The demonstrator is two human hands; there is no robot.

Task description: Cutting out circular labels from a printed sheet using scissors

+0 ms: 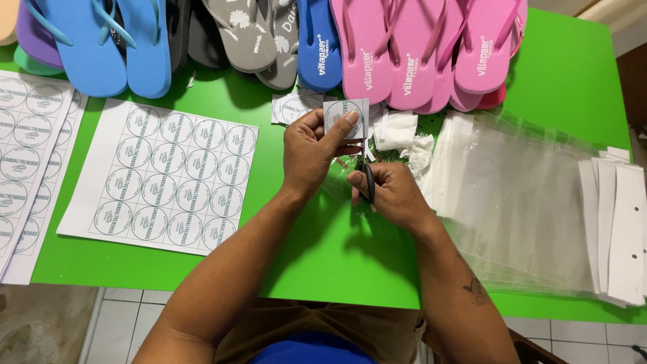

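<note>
Forearms converge mid-table. Left hand fingers pinch paper label, held upright above right hand. Right fingers closed through black scissors handles; blades point up, meeting label's lower edge. Sticker sheet lies left.

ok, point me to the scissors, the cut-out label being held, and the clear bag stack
scissors (368, 182), head view, on the black handle in the right hand.
cut-out label (342, 116), head view, on the printed circle, pinched by the left hand.
clear bag stack (519, 202), head view, on the top bag's middle.
</note>
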